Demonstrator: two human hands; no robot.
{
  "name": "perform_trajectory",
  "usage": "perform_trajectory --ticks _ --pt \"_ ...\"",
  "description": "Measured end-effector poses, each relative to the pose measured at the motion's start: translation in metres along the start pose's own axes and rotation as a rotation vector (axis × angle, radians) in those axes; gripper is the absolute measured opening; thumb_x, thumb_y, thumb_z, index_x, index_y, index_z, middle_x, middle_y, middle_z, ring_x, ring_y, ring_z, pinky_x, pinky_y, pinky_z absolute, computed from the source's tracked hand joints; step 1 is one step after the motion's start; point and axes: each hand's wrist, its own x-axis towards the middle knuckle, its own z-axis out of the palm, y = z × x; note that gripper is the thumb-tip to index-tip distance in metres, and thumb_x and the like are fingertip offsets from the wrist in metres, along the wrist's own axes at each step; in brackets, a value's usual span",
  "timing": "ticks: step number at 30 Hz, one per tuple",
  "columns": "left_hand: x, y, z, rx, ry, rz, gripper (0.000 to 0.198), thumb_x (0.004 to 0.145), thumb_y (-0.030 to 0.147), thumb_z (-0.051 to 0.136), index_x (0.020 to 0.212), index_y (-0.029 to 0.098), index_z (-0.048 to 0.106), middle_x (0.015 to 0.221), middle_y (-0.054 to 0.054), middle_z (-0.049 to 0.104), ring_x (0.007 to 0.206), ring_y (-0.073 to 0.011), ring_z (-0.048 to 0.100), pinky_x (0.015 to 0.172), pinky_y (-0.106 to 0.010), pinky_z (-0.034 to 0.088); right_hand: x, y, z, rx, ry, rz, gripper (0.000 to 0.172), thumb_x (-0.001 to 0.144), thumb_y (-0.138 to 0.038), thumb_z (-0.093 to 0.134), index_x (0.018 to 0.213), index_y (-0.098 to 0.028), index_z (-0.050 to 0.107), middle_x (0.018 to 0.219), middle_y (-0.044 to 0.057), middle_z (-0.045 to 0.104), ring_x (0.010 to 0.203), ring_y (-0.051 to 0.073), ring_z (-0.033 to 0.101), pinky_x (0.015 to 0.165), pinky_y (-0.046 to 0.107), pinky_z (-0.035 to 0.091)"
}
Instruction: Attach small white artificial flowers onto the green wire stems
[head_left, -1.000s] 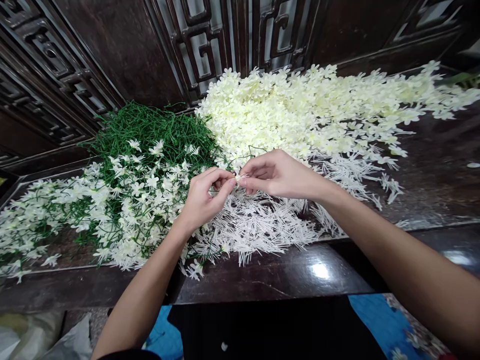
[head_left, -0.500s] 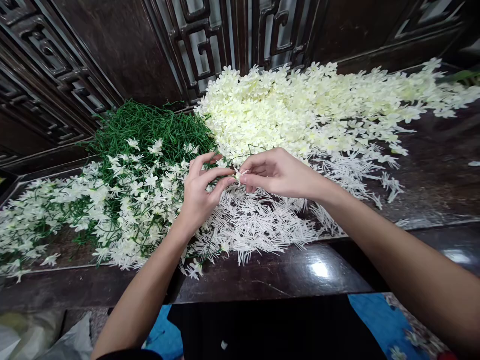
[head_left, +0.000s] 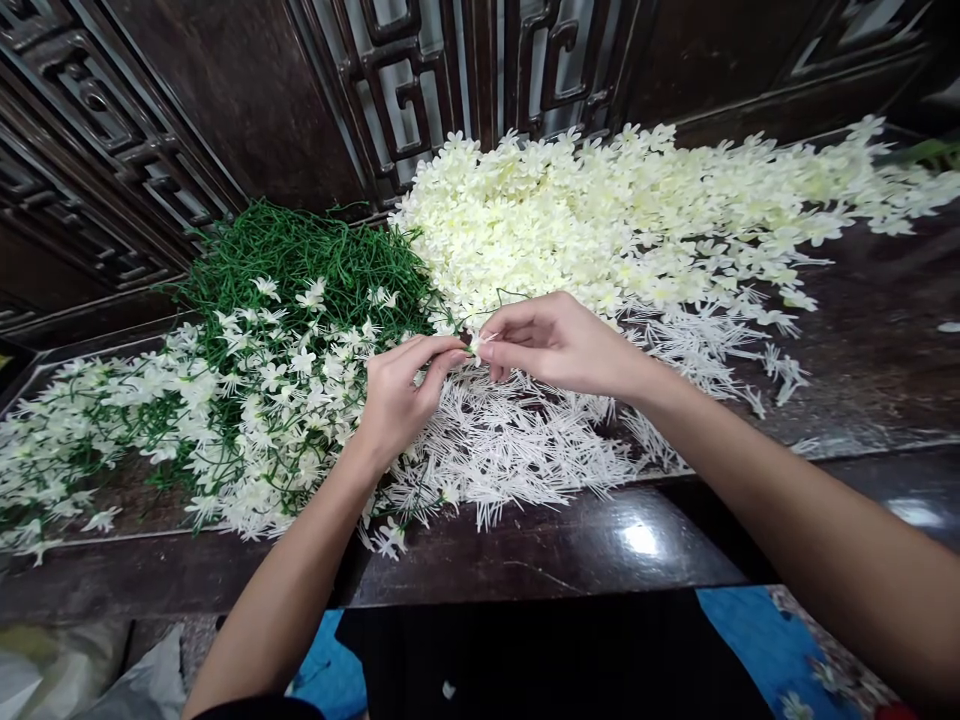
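Note:
My left hand (head_left: 409,385) pinches the green stem end of a small white artificial flower (head_left: 475,346) between thumb and fingers. From the other side, my right hand (head_left: 551,345) has its thumb and forefinger closed on the flower's white part. The two hands almost meet, just above a heap of white stamen pieces (head_left: 517,445). Behind my left hand is a tangled pile of green plastic stems (head_left: 307,260). Loose pale yellow-white blossoms (head_left: 585,215) are heaped behind my right hand. Flowers with stems attached (head_left: 277,420) lie to the left of my left wrist.
Everything lies on a dark, glossy wooden bench (head_left: 540,560) with a carved lattice back (head_left: 420,90). Blue cloth (head_left: 772,640) shows below the front edge at the right. Plastic bags (head_left: 67,670) stand at the lower left.
My left fingers, spread a little before, have drawn together around the stem end. The right hand has barely shifted and stays on the flower.

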Motion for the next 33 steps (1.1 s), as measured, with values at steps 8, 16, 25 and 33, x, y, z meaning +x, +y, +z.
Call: perform_trajectory --ticks 8,16,25,33 --pt "0.0 0.009 0.0 -0.288 -0.074 -0.271 0.01 0.093 0.019 0.058 0.09 0.015 0.067 0.073 -0.003 0.073 0.062 -0.01 0.069 0.059 -0.021 0.058 -0.001 0.0 0.002 -0.048 0.115 -0.1 0.012 0.08 -0.026 0.07 0.082 -0.017 0.078 0.083 0.008 0.076 0.064 0.017 0.066 0.057 0.034 0.056" --pt "0.004 0.013 -0.001 -0.475 -0.144 -0.384 0.013 0.092 0.018 0.055 0.082 0.016 0.064 0.068 -0.002 0.071 0.059 -0.0088 0.066 0.058 -0.02 0.058 -0.002 0.001 0.007 -0.118 0.152 -0.203 0.013 0.082 -0.023 0.067 0.08 -0.019 0.079 0.08 0.008 0.075 0.066 0.017 0.065 0.058 0.032 0.055" --pt "0.002 0.007 0.001 -0.482 -0.126 -0.36 0.011 0.09 0.019 0.058 0.081 0.018 0.064 0.067 -0.001 0.07 0.06 -0.0092 0.065 0.058 -0.022 0.057 -0.001 0.007 0.007 -0.188 0.107 -0.27 0.019 0.085 -0.022 0.061 0.078 -0.023 0.079 0.079 0.004 0.076 0.057 0.013 0.059 0.042 0.027 0.04" --pt "0.002 0.01 0.0 -0.486 -0.138 -0.391 0.012 0.089 0.019 0.058 0.078 0.018 0.061 0.064 -0.001 0.069 0.058 -0.0098 0.065 0.058 -0.024 0.057 -0.001 0.008 0.01 -0.297 0.139 -0.323 0.024 0.088 -0.024 0.058 0.078 -0.029 0.079 0.073 -0.001 0.075 0.05 0.012 0.056 0.046 0.029 0.045"
